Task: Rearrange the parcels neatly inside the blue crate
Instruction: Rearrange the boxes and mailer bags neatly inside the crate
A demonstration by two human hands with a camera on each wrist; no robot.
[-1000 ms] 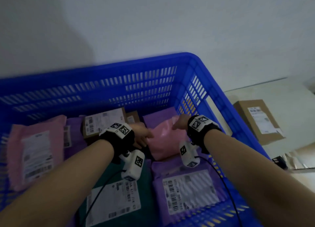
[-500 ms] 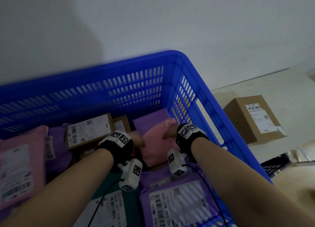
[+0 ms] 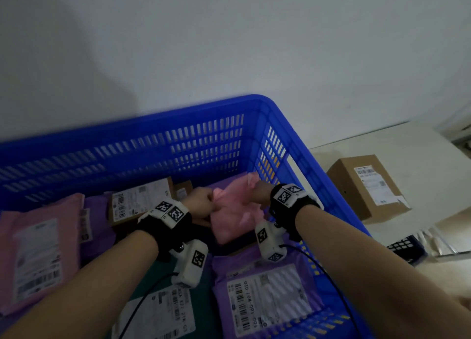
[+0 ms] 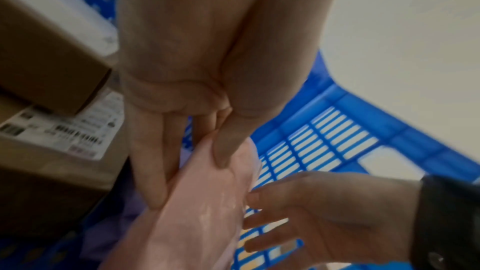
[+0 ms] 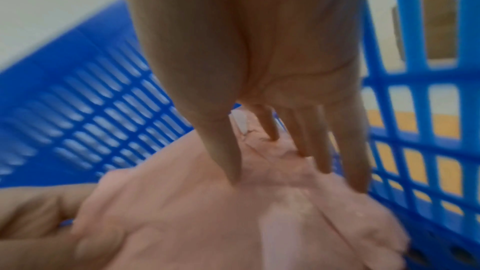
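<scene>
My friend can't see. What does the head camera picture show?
Two hands, left hand and right hand, hold a pink parcel at the far right corner of a blue crate full of parcels. A brown box sits outside.

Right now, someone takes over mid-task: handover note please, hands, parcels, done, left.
Left hand: pinches the left edge of the pink bag.
Right hand: grips the same bag at its far right corner.
The bag is by the right wall of the blue crate, over a purple bag. Other parcels lie flat: pink at left, labelled box at the back, green and purple in front.
Done: most lie flat. Left: set the pink bag down neatly. One box sits outside.
</scene>
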